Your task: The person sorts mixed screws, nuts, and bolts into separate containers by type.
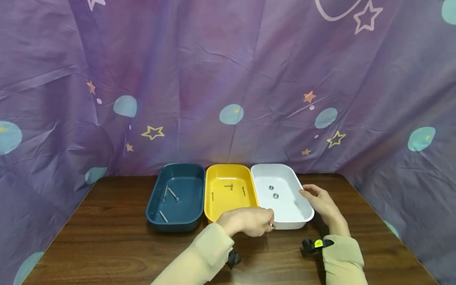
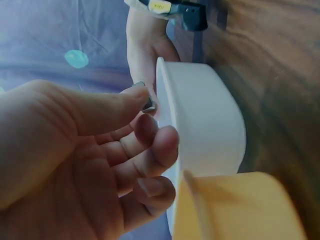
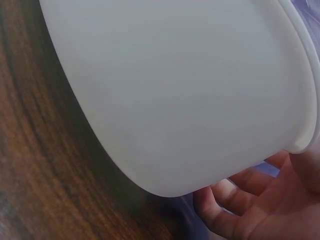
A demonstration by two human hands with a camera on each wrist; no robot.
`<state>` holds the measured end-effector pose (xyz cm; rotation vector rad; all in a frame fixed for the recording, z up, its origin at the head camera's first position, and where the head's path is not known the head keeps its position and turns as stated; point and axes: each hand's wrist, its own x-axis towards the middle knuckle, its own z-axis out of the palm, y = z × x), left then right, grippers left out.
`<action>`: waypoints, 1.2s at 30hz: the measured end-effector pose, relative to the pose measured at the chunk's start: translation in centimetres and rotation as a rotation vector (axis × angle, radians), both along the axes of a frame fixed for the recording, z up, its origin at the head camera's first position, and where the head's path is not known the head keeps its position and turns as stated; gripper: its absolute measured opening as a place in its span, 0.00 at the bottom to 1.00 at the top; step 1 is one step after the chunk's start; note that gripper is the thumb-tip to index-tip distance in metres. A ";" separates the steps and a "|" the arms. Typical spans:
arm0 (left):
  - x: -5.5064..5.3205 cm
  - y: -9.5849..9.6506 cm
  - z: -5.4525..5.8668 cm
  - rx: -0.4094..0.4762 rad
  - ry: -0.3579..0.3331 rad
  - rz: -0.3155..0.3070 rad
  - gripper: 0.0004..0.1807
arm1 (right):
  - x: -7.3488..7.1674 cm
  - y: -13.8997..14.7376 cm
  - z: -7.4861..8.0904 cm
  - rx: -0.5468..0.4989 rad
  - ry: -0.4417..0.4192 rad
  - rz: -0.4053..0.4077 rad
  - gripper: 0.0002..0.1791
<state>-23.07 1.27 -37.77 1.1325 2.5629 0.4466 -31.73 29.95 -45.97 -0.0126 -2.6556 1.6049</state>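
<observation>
My left hand [image 1: 249,221] is just in front of the near edge of the white tray [image 1: 288,226]. Between its thumb and index finger it pinches a small metal nut [image 2: 147,102], partly hidden by the fingertips; the other fingers are loosely bent. Two more nuts [image 1: 276,196] lie inside the white tray. My right hand [image 1: 322,204] grips that tray's right side, its thumb at the rim. In the right wrist view, its bent fingers [image 3: 240,200] lie along the outer wall.
Left of the white tray stands a yellow tray [image 1: 210,215] with several small screws [image 1: 244,191]. Beside it, a dark blue tray [image 1: 174,227] holds longer bolts [image 1: 173,194]. All three stand on a brown wooden table [image 1: 107,237], with a purple curtain [image 1: 199,79] behind.
</observation>
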 end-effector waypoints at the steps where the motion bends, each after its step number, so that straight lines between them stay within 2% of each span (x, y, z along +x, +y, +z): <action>1: -0.4 0.3 0.3 -0.004 0.014 0.003 0.03 | 0.0 0.0 0.0 -0.002 0.005 0.003 0.29; 4: -1.4 1.1 0.9 -0.004 0.056 0.009 0.03 | 0.0 0.0 0.1 -0.008 0.013 0.004 0.28; 6: -2.2 1.6 0.9 0.012 0.111 0.003 0.04 | 0.0 0.0 0.1 -0.013 0.018 0.006 0.28; 14: -5.0 3.5 0.0 0.105 0.257 0.034 0.07 | 0.1 0.0 0.0 -0.041 0.028 0.010 0.26; 20: -6.7 4.6 -0.3 0.095 0.347 0.049 0.09 | 0.1 0.0 -0.1 -0.060 0.031 0.013 0.25; 23: -7.5 5.0 -0.2 0.065 0.363 0.078 0.09 | 0.0 0.0 0.0 -0.056 0.036 0.014 0.25; 28: -8.7 5.5 -0.2 0.013 0.337 0.140 0.08 | -0.2 -0.2 0.2 -0.050 0.018 0.005 0.26; 36: -10.4 6.6 -0.7 -0.067 0.341 0.213 0.10 | 0.1 -0.4 0.1 -0.035 0.012 -0.014 0.25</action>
